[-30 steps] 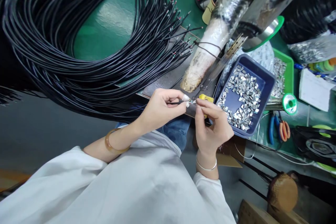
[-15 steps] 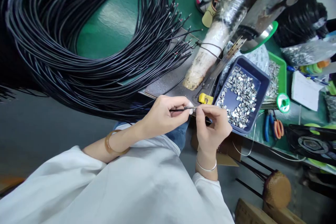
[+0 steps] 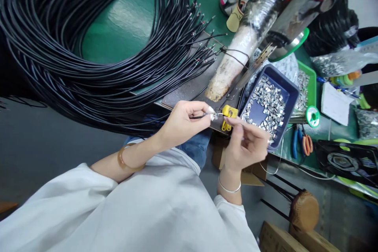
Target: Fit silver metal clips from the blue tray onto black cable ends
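Observation:
My left hand (image 3: 189, 120) pinches a black cable near its tip, where thin bare ends (image 3: 217, 115) stick out to the right. White wrapping covers a fingertip of that hand. Close to those ends is my right hand (image 3: 246, 141), its thumb and fingers drawn together; anything between them is too small to make out. Just beyond my right fingertips a yellow tool (image 3: 230, 111) sits at the table's edge. A blue tray (image 3: 291, 86) of small metal pieces (image 3: 270, 104) lies to the right. At the left spreads a big bundle of black cables (image 3: 97, 73).
A wrapped white tube (image 3: 226, 69) slants over the table behind my hands. Further right are a green tray (image 3: 311, 82), a solder spool (image 3: 313, 116), pliers (image 3: 301, 141) and a black fan (image 3: 345, 161). A round stool (image 3: 305, 209) stands below.
My right hand has moved away from the cable tip, right and slightly down, uncovering more of the yellow tool. My left hand has shifted slightly up and still pinches the cable.

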`<state>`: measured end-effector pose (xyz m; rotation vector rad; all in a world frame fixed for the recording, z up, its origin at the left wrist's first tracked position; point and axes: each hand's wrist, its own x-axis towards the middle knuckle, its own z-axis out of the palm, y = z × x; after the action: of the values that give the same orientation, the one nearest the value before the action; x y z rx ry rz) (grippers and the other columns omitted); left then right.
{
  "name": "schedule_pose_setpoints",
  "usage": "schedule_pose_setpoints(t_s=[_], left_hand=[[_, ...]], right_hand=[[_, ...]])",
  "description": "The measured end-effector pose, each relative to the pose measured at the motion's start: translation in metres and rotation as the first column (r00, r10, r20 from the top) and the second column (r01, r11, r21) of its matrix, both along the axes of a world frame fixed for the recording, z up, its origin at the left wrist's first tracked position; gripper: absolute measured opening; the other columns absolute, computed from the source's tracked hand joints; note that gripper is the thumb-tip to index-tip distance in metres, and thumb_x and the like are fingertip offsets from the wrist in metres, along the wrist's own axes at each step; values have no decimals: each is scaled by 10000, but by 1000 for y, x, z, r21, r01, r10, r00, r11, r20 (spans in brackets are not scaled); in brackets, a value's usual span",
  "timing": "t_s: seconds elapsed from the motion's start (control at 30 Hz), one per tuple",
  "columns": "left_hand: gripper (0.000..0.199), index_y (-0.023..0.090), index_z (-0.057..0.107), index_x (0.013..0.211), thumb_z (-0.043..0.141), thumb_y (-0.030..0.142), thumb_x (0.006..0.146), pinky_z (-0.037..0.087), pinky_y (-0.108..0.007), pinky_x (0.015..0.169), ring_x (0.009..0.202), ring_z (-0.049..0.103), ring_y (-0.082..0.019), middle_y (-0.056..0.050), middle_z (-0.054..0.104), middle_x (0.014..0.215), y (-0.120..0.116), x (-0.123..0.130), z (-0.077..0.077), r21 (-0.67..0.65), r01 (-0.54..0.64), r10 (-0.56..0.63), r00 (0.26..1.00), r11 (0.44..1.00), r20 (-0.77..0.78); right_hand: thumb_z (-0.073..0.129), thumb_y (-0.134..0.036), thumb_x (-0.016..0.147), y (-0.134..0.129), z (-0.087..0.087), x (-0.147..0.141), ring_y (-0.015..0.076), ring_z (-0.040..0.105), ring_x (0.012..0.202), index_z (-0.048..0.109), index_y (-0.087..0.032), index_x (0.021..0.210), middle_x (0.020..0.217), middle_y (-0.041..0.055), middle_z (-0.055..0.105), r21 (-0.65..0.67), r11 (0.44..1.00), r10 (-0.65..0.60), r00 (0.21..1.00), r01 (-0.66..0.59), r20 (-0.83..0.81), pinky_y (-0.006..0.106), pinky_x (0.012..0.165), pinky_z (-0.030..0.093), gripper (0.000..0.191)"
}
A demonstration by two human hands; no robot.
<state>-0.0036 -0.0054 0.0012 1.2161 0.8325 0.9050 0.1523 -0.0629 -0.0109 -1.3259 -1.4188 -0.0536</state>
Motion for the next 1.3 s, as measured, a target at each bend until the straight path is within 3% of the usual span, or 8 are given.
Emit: schedule_pose_setpoints(t_s=[0.1, 0.2, 0.43, 0.6, 1.07, 1.3], left_hand=[[98, 124, 685, 752, 631, 188, 803, 260, -196, 489, 538, 348, -64, 41, 450, 585, 2, 3, -2, -1, -13, 13, 1000, 1000, -16], [108, 123, 696, 754, 646, 200, 811, 278, -192, 491, 548, 375, -66, 27, 491, 607, 2, 5, -4, 7, -35, 36, 999, 999, -39], [115, 114, 686, 761, 648, 202, 825, 189, -184, 436, 503, 258, -45, 60, 378, 562, 4, 6, -1, 39, -44, 45, 999, 998, -23], [101, 115, 701, 785, 640, 177, 836, 178, -185, 427, 497, 243, -41, 57, 401, 573, 4, 5, -1, 73, -26, 25, 1000, 997, 9], [127, 121, 703, 784, 631, 202, 852, 196, -206, 452, 513, 267, -56, 56, 388, 578, 2, 4, -4, 20, 1, 0, 999, 1000, -35], [101, 141, 637, 745, 668, 216, 804, 267, -207, 496, 532, 318, -66, 65, 364, 566, 3, 6, -3, 23, -69, 71, 995, 997, -74]], right_hand=[[683, -126, 901, 3, -4, 0, 163, 776, 931, 639, -220, 972, 994, 13, 774, -105, 992, 80, 996, -75, 44, 341, 819, 661, 126], [694, -112, 887, 8, -6, -1, 153, 758, 950, 653, -219, 944, 1003, 10, 767, -88, 993, 87, 989, -77, 120, 337, 839, 639, 128], [731, -95, 854, 14, -1, -2, 140, 741, 914, 680, -218, 915, 978, 1, 772, -60, 997, 60, 983, -50, 176, 322, 846, 614, 147], [742, -96, 843, 13, 2, -3, 140, 740, 899, 681, -214, 905, 979, 11, 771, -54, 997, 65, 981, -56, 185, 309, 829, 615, 147], [736, -92, 844, 10, -1, -1, 146, 760, 916, 669, -219, 949, 1011, 21, 787, -26, 999, 52, 971, -48, 232, 292, 823, 635, 178], [728, -112, 860, 9, -2, 0, 148, 775, 928, 660, -241, 963, 1036, 11, 790, -47, 998, 51, 957, -39, 286, 280, 821, 650, 178]])
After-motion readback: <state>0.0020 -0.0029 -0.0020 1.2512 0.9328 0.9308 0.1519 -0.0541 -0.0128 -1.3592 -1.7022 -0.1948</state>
